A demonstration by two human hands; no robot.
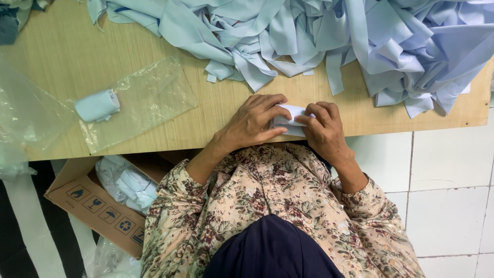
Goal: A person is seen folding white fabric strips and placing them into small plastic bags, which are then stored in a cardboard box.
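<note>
**Head view: two hands fold a pale strip at the bench edge**

Head camera looks down as the left hand [253, 122] and right hand [324, 129] close from either side on a small folded piece of light blue fabric [289, 119], pinched between fingertips at the near edge of the wooden bench [62, 56]. A heap of light blue fabric strips [329, 36] lies beyond the hands. A finished fabric roll [98, 105] rests on a clear plastic bag [149, 98], well left. A cardboard box [98, 203] sits below the bench.
</note>
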